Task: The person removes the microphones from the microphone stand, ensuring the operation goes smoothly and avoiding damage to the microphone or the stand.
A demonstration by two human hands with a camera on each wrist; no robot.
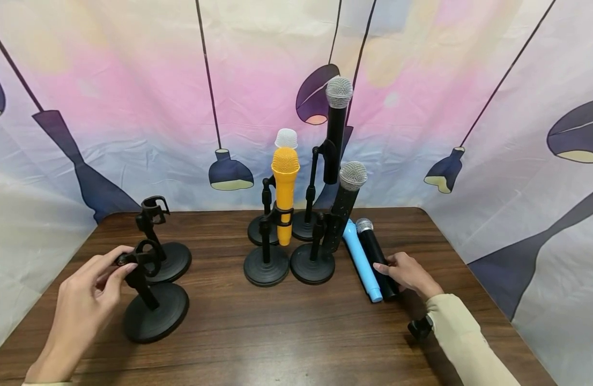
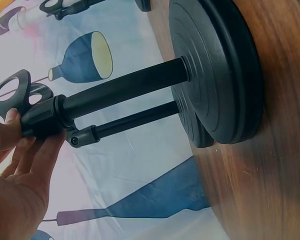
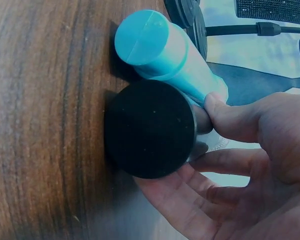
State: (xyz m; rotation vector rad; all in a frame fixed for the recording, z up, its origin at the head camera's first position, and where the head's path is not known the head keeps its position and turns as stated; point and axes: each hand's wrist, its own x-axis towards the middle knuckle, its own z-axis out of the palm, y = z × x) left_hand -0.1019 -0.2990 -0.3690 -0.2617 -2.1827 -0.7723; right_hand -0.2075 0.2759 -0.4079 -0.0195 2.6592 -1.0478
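Note:
At the left of the table, my left hand (image 1: 84, 303) pinches the clip joint at the top of a black microphone stand (image 1: 156, 316). The stand's round base rests on the wood, and its ring-shaped clip (image 2: 15, 92) holds no microphone. On the right side, my right hand (image 1: 409, 274) grips the lower part of a black microphone (image 1: 372, 244) lying on the table, thumb on one side and fingers on the other. Its flat dark end (image 3: 150, 129) faces the right wrist camera. Close beside it lies a light blue microphone (image 1: 361, 261), near my right thumb.
Behind the held stand is another stand (image 1: 171, 260) with a bare clip. Mid-table, several stands hold a yellow microphone (image 1: 285, 171), a white-topped one (image 1: 286, 138), a tall black one (image 1: 336, 128) and a tilted, sparkly black one (image 1: 342, 209). A printed cloth (image 1: 156, 107) hangs behind the table.

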